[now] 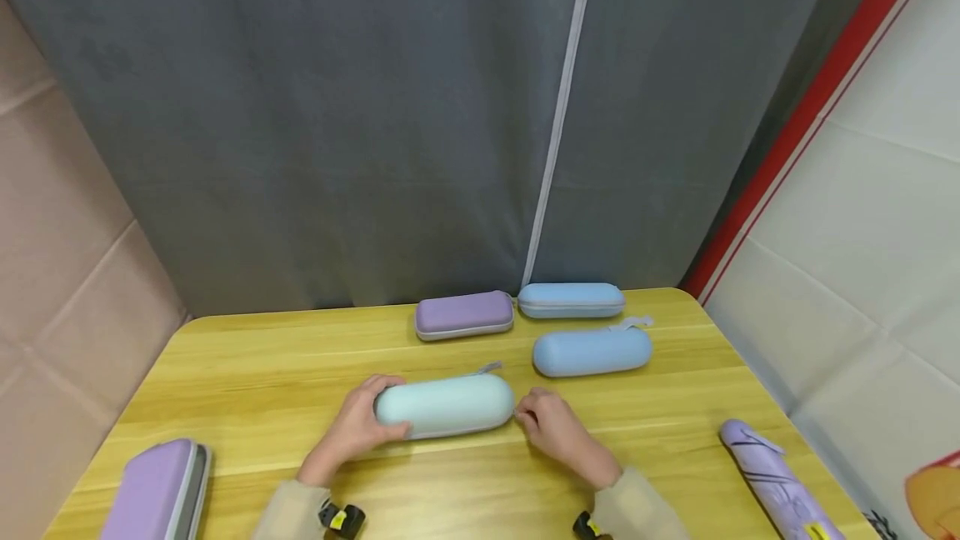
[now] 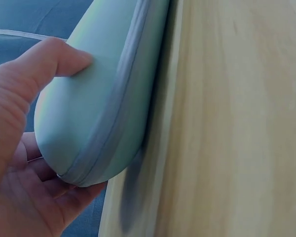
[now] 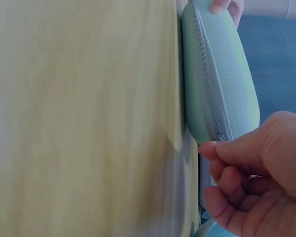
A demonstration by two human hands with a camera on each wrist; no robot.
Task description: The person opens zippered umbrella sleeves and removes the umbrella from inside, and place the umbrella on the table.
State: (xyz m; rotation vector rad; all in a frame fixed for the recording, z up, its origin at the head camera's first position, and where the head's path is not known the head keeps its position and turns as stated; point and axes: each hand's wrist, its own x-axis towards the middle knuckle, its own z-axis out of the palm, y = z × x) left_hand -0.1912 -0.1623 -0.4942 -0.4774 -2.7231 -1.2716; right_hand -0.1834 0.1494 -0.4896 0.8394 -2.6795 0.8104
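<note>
A mint-green zippered hard case (image 1: 450,404) lies lengthwise near the middle of the wooden table. My left hand (image 1: 358,422) grips its left end, thumb on the near side and fingers over the far side. In the left wrist view the thumb (image 2: 64,59) presses the green shell beside the grey zipper band (image 2: 113,94), which looks closed there. At the case's right end, my right hand (image 1: 557,433) pinches the small zipper pull (image 3: 221,138) between thumb and forefinger. Those fingertips partly hide the pull. A strap (image 1: 489,367) sticks out behind the case.
Behind stand a purple case (image 1: 463,315) and a light-blue case (image 1: 572,300), with a rounded blue case (image 1: 592,352) in front of the latter. A larger purple case (image 1: 153,490) sits at front left, a purple patterned pouch (image 1: 780,482) at front right. A grey curtain (image 1: 337,123) backs the table.
</note>
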